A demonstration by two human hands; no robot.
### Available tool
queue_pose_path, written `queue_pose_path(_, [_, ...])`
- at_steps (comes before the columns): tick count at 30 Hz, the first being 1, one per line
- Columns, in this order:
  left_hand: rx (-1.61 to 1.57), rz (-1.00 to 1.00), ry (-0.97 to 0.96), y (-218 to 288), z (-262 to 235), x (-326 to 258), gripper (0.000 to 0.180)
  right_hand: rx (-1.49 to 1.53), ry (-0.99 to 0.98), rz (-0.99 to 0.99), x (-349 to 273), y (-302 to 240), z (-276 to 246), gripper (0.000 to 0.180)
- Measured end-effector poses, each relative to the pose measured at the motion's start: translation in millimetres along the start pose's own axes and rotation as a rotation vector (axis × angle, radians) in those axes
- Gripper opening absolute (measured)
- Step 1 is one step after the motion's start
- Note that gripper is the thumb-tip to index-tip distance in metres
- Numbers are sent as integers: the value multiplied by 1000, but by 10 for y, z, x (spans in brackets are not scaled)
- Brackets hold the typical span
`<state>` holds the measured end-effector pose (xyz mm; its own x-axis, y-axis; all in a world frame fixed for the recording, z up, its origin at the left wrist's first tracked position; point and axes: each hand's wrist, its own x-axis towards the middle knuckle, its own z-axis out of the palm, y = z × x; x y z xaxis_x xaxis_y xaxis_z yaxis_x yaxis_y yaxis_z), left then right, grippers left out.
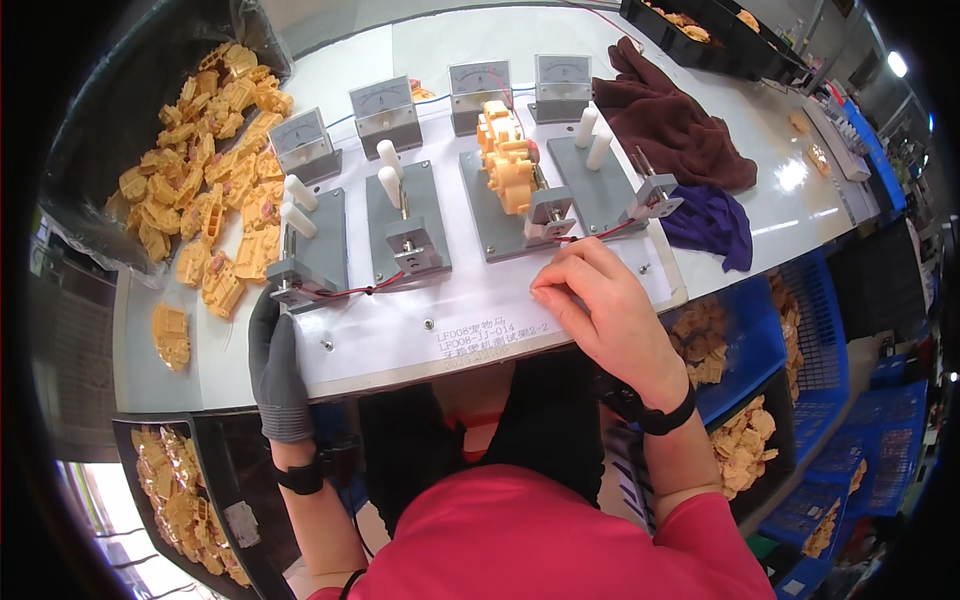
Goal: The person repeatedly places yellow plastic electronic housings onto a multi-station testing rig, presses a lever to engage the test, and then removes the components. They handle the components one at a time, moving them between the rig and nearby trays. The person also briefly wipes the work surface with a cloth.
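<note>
My left hand (278, 370), in a grey and black glove, lies at the front left corner of the white board (390, 350). Its fingers stretch up beside the leftmost grey test fixture (325, 245). My right hand (603, 310) is bare, with fingers curled and thumb close to the fingertips over the board's front right part; nothing shows between them. Just beyond it, a yellow plastic assembly (508, 165) stands on one fixture (480, 225). The other fixtures bear paired white pegs (390, 170) and nothing yellow. Red and black wires (370, 289) run along their front.
Several analog meters (386, 105) line the board's back. Yellow plastic parts (200, 150) spill from a dark lined bin (90, 130) at left. One part (171, 336) lies nearby. Brown (670, 110) and purple cloths (710, 225) lie right. Blue crates (745, 370) stand lower right.
</note>
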<state>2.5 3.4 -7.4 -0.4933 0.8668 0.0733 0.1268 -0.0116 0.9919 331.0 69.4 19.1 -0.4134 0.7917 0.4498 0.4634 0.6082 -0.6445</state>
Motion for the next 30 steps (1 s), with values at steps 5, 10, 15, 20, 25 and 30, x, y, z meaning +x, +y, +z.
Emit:
queue_pose_path(5, [192,180,67,-16,-127,65,47,215,108,129,-5,-64,-80,26])
queue_pose_path(10, [301,428,-130,1058,239,8,48,495,355,90,41,64,75,39])
queue_pose_path(15, [869,890,-756,1722,1061,247,57,580,346,102,106,-83,153,37])
queue_pose_path(20, [1361,734,-1072,1822,1796,443,61,350,399,17,88,-53,153,36])
queue_pose_path(25, [1449,754,-1097,1564,2036,547,42,413,374,-15,90,7,137,35])
queue_pose_path(30, [1445,904,-993,1662,2022,576,30,538,322,-34,68,33,112,25])
